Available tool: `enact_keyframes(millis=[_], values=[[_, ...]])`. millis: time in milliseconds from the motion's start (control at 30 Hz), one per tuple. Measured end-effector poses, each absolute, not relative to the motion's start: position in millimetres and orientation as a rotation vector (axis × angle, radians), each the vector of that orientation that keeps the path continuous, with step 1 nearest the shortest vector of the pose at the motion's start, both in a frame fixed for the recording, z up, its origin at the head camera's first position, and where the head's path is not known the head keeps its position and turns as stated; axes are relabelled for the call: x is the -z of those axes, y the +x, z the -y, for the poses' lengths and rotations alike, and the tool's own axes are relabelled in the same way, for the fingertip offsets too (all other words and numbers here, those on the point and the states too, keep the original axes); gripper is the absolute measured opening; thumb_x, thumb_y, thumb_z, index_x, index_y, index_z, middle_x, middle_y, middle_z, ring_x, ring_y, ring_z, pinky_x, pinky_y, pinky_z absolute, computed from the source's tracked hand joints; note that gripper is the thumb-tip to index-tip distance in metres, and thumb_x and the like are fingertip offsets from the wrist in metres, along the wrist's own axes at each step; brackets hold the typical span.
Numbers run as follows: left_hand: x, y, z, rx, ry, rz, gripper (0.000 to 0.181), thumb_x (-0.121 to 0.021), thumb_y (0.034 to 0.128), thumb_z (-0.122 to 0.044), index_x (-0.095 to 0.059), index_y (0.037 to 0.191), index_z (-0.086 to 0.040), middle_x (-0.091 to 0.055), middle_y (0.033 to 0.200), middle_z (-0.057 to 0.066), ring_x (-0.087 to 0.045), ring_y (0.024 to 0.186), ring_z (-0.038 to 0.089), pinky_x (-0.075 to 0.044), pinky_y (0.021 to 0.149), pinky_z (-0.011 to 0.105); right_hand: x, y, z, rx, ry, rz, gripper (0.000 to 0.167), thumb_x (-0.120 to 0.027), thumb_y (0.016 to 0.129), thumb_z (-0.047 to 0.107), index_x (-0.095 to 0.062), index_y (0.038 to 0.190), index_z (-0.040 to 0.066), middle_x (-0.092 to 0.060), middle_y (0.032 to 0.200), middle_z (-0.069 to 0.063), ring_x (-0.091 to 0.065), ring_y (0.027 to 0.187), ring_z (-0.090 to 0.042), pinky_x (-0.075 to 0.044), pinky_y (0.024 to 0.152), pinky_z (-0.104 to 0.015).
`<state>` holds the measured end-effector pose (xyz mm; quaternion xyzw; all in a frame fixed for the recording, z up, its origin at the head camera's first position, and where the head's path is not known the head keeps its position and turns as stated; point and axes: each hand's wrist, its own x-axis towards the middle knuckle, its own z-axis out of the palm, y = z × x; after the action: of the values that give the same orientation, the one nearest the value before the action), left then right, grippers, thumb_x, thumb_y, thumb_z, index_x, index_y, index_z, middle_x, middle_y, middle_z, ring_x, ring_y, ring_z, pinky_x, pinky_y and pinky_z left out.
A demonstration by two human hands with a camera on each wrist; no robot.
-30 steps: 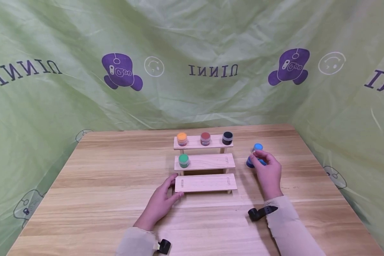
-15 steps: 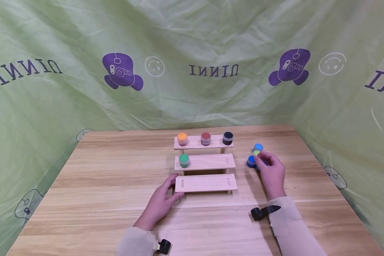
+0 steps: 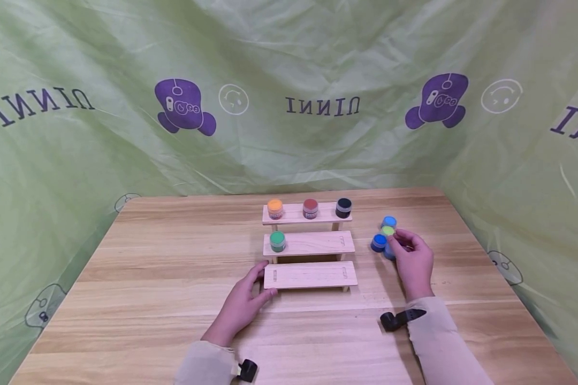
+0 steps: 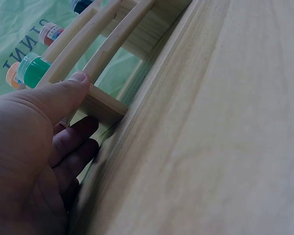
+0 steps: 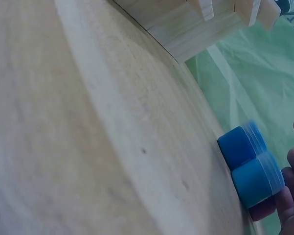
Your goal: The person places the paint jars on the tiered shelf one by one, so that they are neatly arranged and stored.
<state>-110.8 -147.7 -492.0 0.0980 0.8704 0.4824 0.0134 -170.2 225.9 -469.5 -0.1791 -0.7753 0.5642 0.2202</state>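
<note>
Fingers of the right hand have slid a little towards 4 o'clock over the last second, uncovering the round lid of a lime-green jar that they hid from the head camera. With 12 o'clock as the table's far edge, the loose cluster sits at 3 o'clock from the wooden three-tier stand: the lime-green jar, a round sky-blue jar at its 12, a round dark blue jar at its 7, and a mid-blue jar at its 6, partly under the hand. This probably means the jars are being handled one by one and another is being picked out or let go; the pictures do not settle which.

On the stand nothing has moved: an orange-lidded jar at 11, a red-brown jar at 12, a black jar at 1, and a green jar at 9 on the middle tier.

The right forearm reaches in from 5 o'clock, thumb and forefinger bent and close together beside the lime-green lid; whether they pinch anything I cannot tell. The left hand, unmoved at the stand's 8 o'clock, spans the end of the lowest shelf, thumb on its front edge and forefinger at its rear corner, holding it.
</note>
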Motion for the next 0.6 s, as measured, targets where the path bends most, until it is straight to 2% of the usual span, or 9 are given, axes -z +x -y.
enact_keyframes(millis=[200, 400, 600], values=[[491.6, -110.3, 148.1, -1.497, 0.304, -2.713, 0.071, -0.077, 0.0901, -0.028, -0.043, 0.152, -0.014, -0.064, 0.133, 0.006, -0.049, 0.135, 0.029, -0.031, 0.115, 0.054, 472.9, -167.9, -227.6, -1.539, -0.518, 2.181, 0.038, -0.075, 0.092, 0.025, -0.069, 0.122, 0.003, -0.069, 0.115, -0.011, -0.06, 0.093, -0.004, -0.047, 0.081, -0.012], [490.6, -110.0, 148.2, -1.497, 0.311, -2.717, 0.07, -0.077, 0.0902, -0.026, -0.044, 0.151, -0.013, -0.064, 0.132, 0.006, -0.05, 0.134, 0.029, -0.032, 0.115, 0.054, 475.1, -165.6, -227.8, -1.527, -0.484, 2.162, 0.034, -0.076, 0.09, 0.016, -0.07, 0.119, 0.0, -0.07, 0.113, -0.014, -0.061, 0.088, 0.001, -0.048, 0.079, -0.008], [491.3, -110.5, 148.1, -1.489, 0.32, -2.728, 0.07, -0.076, 0.0905, -0.028, -0.044, 0.151, -0.013, -0.064, 0.132, 0.006, -0.05, 0.134, 0.029, -0.032, 0.114, 0.054, 475.0, -164.9, -227.6, -1.531, -0.486, 2.168, 0.033, -0.076, 0.09, 0.014, -0.07, 0.12, 0.0, -0.07, 0.117, -0.016, -0.061, 0.091, 0.003, -0.048, 0.081, -0.007]])
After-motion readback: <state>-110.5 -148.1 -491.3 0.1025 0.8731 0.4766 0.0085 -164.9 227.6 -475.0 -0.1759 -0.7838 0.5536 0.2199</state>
